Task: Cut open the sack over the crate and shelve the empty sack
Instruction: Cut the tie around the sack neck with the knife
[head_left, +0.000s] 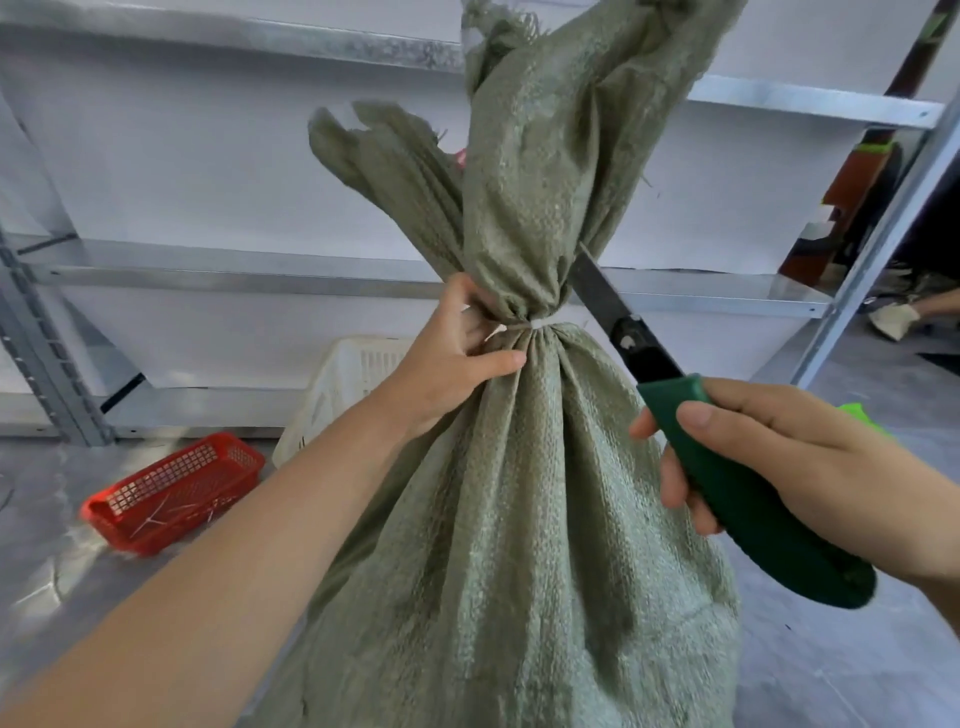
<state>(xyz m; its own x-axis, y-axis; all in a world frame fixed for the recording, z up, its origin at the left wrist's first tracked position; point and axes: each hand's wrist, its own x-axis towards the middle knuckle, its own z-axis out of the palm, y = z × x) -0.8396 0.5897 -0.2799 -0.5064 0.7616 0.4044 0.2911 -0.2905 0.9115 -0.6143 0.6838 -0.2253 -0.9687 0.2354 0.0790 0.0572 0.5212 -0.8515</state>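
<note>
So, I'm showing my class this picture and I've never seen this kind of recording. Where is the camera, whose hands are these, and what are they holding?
There is one picture, taken by a wide-angle camera worn on a person's head, looking forward and down. No machine here: both arms belong to the wearer. The left hand grips the tied neck of a full green woven sack, just at the pale tie. The right hand holds a tool with a green handle; its dark blade rests against the sack just above the tie. On the grey floor behind lie a red basket and a white crate, in front of metal shelving.
</note>
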